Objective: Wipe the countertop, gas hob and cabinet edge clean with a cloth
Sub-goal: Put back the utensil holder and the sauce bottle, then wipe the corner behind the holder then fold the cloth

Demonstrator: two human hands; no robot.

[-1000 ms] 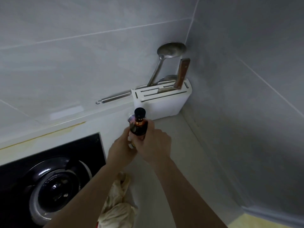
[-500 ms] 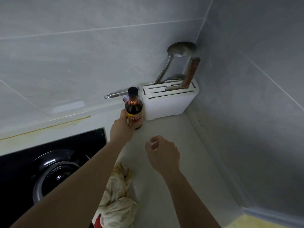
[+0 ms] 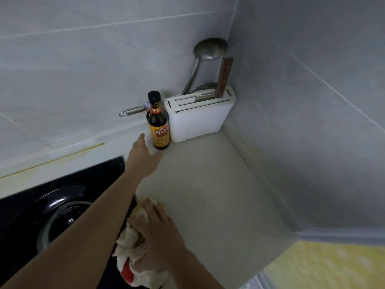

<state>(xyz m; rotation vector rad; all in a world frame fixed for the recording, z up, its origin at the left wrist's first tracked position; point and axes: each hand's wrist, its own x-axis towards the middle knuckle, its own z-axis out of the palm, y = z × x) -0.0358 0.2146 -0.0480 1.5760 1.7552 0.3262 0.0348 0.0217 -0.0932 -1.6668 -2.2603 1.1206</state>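
Head view: pale countertop (image 3: 208, 184) running into the far right corner where two grey tiled walls (image 3: 83, 69) meet. White knife block (image 3: 200, 119) standing in that corner, against the back wall; wooden-handled knife (image 3: 224, 77) slotted in its top near the right end, tilted; steel ladle (image 3: 205, 57) rising behind the block, bowl up against the wall. Second steel handle (image 3: 130, 111) with a ring end showing at the back edge, left of the block, partly hidden. Dark sauce bottle (image 3: 158, 122) with black cap and yellow label upright at the back edge, just beside the block's left face; touching or not, cannot tell. Left hand (image 3: 143, 155) reaching toward the bottle, fingers extended and loosely together, tips just short of the label's lower left, apart from the glass and holding nothing. Black glass gas hob (image 3: 52, 205) inset at the left edge of the countertop, one burner ring visible, forearm crossing over its right side. Cream cloth (image 3: 129, 238) with a red patch bunched at the near edge, straddling the hob's right border and the countertop. Right hand (image 3: 158, 232) laid on top of the cloth, fingers curled into the fabric, gripping it. Yellowish stain line (image 3: 62, 158) along the back upstand behind the hob. Yellow surface (image 3: 325, 265) beyond the countertop's near right corner.
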